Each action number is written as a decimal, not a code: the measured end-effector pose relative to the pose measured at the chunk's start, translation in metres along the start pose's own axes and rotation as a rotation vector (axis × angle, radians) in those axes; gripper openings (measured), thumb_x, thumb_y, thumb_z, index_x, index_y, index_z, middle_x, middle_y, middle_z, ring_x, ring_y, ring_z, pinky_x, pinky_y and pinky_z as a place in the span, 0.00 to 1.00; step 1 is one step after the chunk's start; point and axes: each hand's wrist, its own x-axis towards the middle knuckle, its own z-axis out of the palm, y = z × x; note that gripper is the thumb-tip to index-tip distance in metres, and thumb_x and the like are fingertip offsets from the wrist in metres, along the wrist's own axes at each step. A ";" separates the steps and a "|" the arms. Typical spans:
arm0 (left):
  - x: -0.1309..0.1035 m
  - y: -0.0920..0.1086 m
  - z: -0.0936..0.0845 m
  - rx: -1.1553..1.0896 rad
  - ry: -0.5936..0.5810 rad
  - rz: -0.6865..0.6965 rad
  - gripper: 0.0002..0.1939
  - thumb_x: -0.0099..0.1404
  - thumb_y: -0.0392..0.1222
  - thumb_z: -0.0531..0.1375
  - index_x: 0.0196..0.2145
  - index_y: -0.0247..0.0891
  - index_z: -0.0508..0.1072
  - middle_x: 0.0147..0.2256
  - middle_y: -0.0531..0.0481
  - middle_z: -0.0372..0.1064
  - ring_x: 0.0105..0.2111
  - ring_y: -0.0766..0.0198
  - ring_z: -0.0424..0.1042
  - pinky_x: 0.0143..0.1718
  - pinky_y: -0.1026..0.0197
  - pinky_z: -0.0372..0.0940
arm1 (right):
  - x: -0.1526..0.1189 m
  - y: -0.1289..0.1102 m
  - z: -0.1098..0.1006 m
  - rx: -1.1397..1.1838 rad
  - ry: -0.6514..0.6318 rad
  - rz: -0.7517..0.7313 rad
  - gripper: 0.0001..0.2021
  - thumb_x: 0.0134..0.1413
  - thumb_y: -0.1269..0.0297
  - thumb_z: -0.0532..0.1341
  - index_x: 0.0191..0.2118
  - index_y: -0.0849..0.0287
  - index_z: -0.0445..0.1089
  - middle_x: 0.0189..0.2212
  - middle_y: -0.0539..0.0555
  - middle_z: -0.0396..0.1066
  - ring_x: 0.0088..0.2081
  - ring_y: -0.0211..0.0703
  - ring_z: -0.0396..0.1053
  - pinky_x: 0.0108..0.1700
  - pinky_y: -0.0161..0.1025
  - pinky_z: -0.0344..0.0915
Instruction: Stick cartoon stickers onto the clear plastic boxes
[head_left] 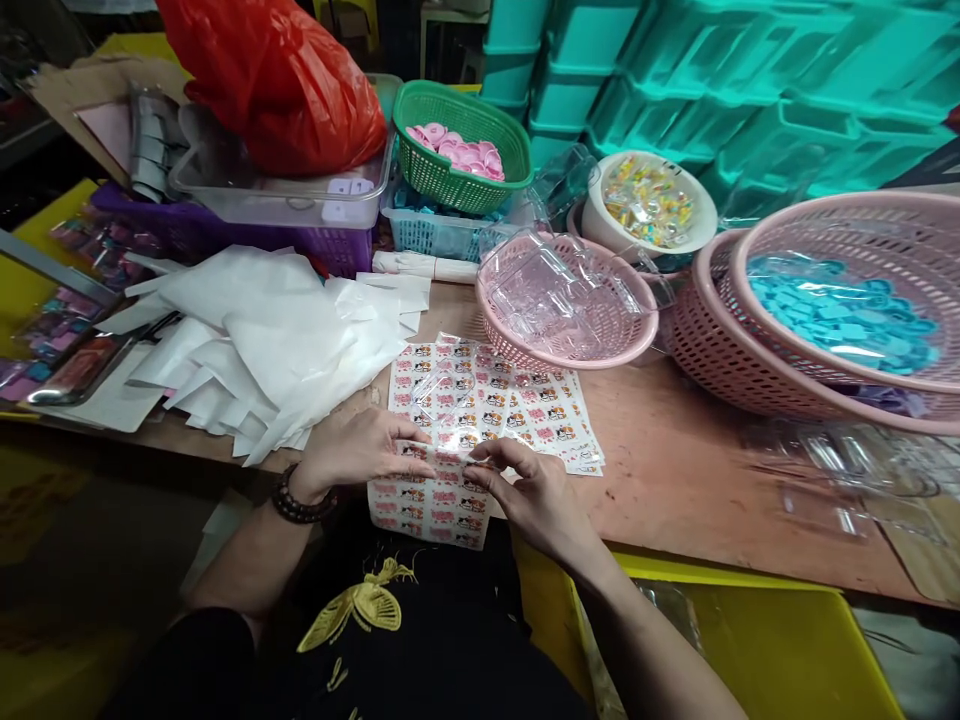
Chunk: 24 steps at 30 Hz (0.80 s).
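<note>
Printed sticker sheets (551, 415) with small cartoon animals and pink marks lie at the table's front edge, and one sheet hangs over it. Above them, my left hand (360, 450), with a beaded bracelet on its wrist, holds the left end of a small clear plastic piece (435, 452) between thumb and fingers. My right hand (525, 485) has thumb and forefinger pinched at the right end of that piece. What exactly is between those fingertips is too small to tell. Another clear plastic piece (442, 390) rests on the sheets just beyond.
White backing papers (262, 330) are heaped left. A pink basket (495, 335) of clear plastic cases stands behind the sheets. Larger pink baskets (705, 330) with blue pieces stand right, near loose clear cases (847, 480). Behind are a green basket (420, 180), white bowl (600, 215) and red bag (277, 90).
</note>
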 end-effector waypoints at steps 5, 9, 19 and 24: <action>0.004 0.006 0.004 -0.049 -0.089 -0.056 0.10 0.61 0.48 0.66 0.28 0.40 0.83 0.24 0.54 0.77 0.24 0.66 0.67 0.27 0.65 0.56 | -0.002 0.008 0.000 -0.128 0.056 -0.191 0.05 0.64 0.62 0.62 0.40 0.51 0.76 0.37 0.53 0.80 0.38 0.46 0.76 0.43 0.44 0.71; 0.008 -0.010 0.001 -0.299 -0.276 -0.179 0.12 0.55 0.50 0.70 0.26 0.38 0.82 0.21 0.53 0.74 0.20 0.67 0.64 0.22 0.66 0.54 | -0.012 0.013 0.000 -0.275 0.332 -0.577 0.14 0.59 0.69 0.65 0.46 0.40 0.79 0.44 0.54 0.77 0.45 0.51 0.72 0.47 0.51 0.69; -0.030 -0.044 -0.032 -0.208 -0.118 0.005 0.08 0.57 0.41 0.65 0.33 0.39 0.82 0.37 0.43 0.80 0.39 0.55 0.76 0.44 0.57 0.69 | 0.108 0.040 0.011 -0.493 0.011 -0.458 0.38 0.62 0.75 0.54 0.74 0.52 0.42 0.54 0.61 0.75 0.54 0.57 0.69 0.53 0.55 0.67; -0.047 -0.036 -0.044 0.161 0.091 0.030 0.08 0.53 0.34 0.60 0.23 0.42 0.79 0.33 0.49 0.77 0.38 0.57 0.71 0.51 0.54 0.61 | 0.134 0.050 0.027 -0.572 -0.089 -0.437 0.40 0.60 0.78 0.52 0.75 0.62 0.37 0.42 0.61 0.80 0.44 0.54 0.74 0.48 0.51 0.69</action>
